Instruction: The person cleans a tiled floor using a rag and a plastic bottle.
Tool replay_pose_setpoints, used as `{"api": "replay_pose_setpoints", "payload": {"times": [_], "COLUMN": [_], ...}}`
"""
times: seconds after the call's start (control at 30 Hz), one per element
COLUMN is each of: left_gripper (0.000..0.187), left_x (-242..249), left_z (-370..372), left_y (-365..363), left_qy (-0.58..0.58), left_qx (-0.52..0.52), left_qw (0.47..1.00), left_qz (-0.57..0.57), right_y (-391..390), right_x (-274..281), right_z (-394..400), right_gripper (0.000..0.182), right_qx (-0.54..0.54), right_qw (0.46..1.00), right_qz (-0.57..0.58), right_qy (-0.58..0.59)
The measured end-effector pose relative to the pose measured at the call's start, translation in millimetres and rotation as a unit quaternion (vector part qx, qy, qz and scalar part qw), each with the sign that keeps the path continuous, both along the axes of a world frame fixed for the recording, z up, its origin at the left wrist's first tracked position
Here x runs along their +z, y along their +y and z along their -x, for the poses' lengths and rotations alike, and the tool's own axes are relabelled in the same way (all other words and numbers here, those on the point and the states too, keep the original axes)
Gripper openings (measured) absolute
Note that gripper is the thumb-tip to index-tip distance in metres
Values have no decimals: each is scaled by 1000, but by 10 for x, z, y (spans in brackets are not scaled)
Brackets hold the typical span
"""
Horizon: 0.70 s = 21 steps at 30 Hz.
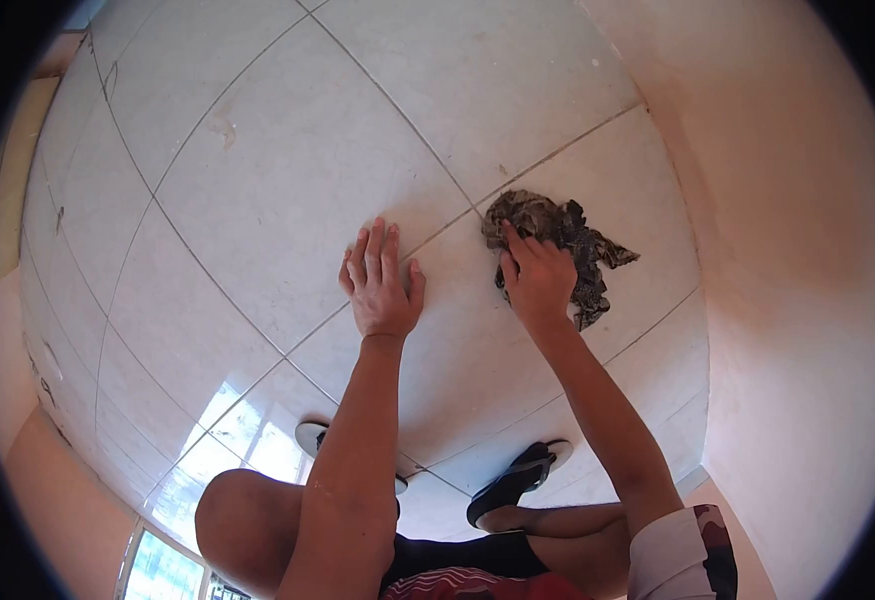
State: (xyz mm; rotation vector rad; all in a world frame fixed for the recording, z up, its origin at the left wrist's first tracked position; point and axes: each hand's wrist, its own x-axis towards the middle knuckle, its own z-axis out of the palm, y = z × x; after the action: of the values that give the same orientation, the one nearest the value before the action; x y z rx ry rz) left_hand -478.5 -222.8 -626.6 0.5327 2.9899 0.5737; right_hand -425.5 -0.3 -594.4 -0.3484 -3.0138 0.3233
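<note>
A dark, crumpled, patterned rag (590,262) lies bunched on the white tiled floor (288,180). On top of it rests my right hand (541,277), its fingers curled into the cloth and pressing it against the tile. My left hand (382,285) lies flat on the floor to the left of the rag, fingers stretched out and thumb apart, with nothing in it. A gap of bare tile separates that hand from the rag.
A pale wall (788,250) rises along the right side. My feet, in slippers (523,478), and my bent knee (248,525) are at the bottom. Window light reflects off the tiles at lower left, and a door (8,190) stands at the far left.
</note>
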Motion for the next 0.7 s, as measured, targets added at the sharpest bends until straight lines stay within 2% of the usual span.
{"api": "replay_pose_setpoints", "payload": {"times": [0.07, 0.27, 0.47, 0.63, 0.7], "left_gripper": [59, 59, 59, 58, 58], "left_x": [-3, -18, -7, -26, -21], "left_z": [-9, -19, -6, -7, -13], "left_y": [0, 6, 19, 1, -5], "left_qy": [-1, 5, 12, 24, 29], "left_qx": [0, 2, 6, 2, 0], "left_qw": [1000, 1000, 1000, 1000, 999], "left_qz": [-4, 5, -3, -15, -14], "right_y": [8, 168, 161, 174, 154], "right_x": [57, -113, 78, -35, -16], "right_z": [-254, 402, 8, 407, 299], "right_gripper": [39, 39, 31, 31, 31], "right_qx": [32, -7, 38, 11, 24], "right_qw": [998, 999, 999, 1000, 1000], "right_qz": [5, 19, -1, 1, -18], "right_qy": [-54, 42, -32, 25, -5]}}
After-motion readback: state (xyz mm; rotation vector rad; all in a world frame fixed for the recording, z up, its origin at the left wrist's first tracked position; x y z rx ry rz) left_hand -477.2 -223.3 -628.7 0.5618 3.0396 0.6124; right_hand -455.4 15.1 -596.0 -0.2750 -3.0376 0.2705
